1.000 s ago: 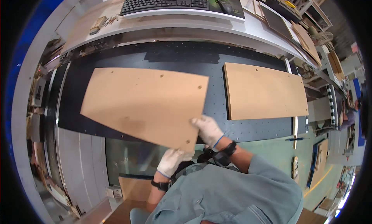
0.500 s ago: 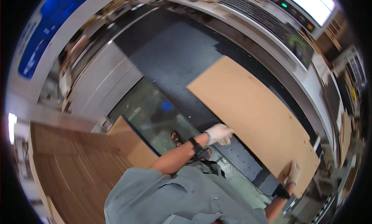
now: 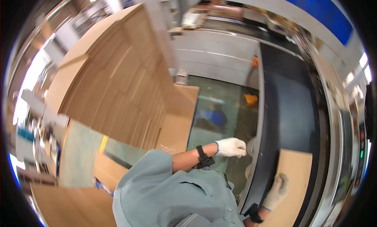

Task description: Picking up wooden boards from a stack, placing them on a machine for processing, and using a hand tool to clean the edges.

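A brown board (image 3: 295, 176) lies flat on the black table (image 3: 292, 109) at the lower right. My right hand (image 3: 277, 191), in a white glove, grips the board's near edge. My left hand (image 3: 231, 147), also gloved, hangs free over the green floor just off the table's edge, fingers loosely apart and holding nothing. A black band sits on each wrist. My grey-blue shirt fills the bottom middle.
A tall stack of brown boards (image 3: 118, 89) fills the left. More boards (image 3: 55, 203) lie at the lower left. An orange object (image 3: 250, 99) and a blue one (image 3: 214, 118) sit on the green floor (image 3: 220, 105). A grey panel (image 3: 216, 58) stands behind.
My view has swung far to the left, bringing the board stack into sight. My left hand has come off the board; my right hand stays on it.
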`<state>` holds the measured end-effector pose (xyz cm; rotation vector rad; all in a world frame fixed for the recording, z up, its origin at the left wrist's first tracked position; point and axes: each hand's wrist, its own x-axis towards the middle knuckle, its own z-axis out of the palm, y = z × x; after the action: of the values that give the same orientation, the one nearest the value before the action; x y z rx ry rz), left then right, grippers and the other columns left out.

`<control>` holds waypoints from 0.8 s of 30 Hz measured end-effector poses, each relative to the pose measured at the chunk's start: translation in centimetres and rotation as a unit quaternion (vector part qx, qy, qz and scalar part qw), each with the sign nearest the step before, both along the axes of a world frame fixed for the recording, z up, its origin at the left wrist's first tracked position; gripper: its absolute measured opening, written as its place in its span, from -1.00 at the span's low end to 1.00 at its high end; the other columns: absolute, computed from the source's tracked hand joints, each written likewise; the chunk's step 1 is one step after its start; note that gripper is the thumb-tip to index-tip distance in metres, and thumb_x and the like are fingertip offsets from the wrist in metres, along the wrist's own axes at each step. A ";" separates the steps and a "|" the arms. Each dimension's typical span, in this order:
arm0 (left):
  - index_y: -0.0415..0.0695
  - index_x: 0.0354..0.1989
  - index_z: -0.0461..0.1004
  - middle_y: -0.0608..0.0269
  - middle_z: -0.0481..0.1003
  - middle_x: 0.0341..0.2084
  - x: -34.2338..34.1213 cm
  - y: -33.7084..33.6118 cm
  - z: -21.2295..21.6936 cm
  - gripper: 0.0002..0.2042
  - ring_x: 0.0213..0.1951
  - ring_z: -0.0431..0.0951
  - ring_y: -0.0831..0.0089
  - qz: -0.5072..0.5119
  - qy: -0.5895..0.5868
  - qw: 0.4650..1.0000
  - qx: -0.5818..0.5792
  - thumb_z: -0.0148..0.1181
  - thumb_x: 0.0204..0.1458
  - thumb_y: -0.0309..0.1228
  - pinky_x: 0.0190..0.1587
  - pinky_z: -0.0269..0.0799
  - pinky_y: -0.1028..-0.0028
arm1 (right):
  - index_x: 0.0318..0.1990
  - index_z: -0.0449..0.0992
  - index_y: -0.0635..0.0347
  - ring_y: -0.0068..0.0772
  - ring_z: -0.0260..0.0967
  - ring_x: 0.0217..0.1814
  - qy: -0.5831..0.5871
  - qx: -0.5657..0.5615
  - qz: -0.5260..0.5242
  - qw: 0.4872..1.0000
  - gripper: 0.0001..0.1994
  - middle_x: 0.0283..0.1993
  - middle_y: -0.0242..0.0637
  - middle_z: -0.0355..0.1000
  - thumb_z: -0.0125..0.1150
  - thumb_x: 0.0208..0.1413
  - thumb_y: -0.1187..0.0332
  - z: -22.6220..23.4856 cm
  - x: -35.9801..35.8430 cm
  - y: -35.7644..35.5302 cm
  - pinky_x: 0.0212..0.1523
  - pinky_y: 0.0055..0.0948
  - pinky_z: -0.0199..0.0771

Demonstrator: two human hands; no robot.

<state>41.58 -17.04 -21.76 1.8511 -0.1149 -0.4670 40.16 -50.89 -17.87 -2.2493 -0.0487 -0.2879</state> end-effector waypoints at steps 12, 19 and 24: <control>-0.30 0.11 0.53 0.05 0.57 0.04 -32.5 27.9 13.4 -0.69 0.09 0.59 0.23 0.827 -0.351 0.335 0.283 0.28 0.27 -0.42 0.25 0.47 0.27 | -0.02 0.61 0.28 -0.01 0.62 -0.06 -0.157 0.062 0.690 0.704 -0.80 -0.07 -0.04 0.60 0.31 0.23 0.48 11.5 1.2 48.1 0.00 -0.26 0.61; -0.38 0.40 0.34 -0.19 0.46 0.31 -44.0 36.2 17.7 -0.44 0.33 0.49 0.07 0.872 -0.336 0.212 0.285 0.13 0.43 -0.17 0.40 0.34 0.26 | 0.17 0.56 0.24 0.11 0.48 0.23 -0.334 0.126 0.757 0.547 -0.59 0.15 0.01 0.54 0.38 0.16 0.39 17.6 -11.2 69.8 0.26 -0.09 0.48; -0.41 0.37 0.36 -0.26 0.49 0.28 -43.0 38.5 17.8 -0.43 0.35 0.47 0.02 0.861 -0.353 0.276 0.240 0.09 0.45 -0.11 0.41 0.30 0.23 | 0.18 0.54 0.21 -0.01 0.46 0.28 -0.513 0.184 0.709 0.448 -0.51 0.20 -0.09 0.53 0.47 0.07 0.34 20.2 -17.0 78.1 0.29 -0.13 0.44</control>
<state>-1.47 21.42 -3.96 1.3682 1.4922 2.0654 23.21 27.23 2.33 -0.6295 -2.1041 -0.5390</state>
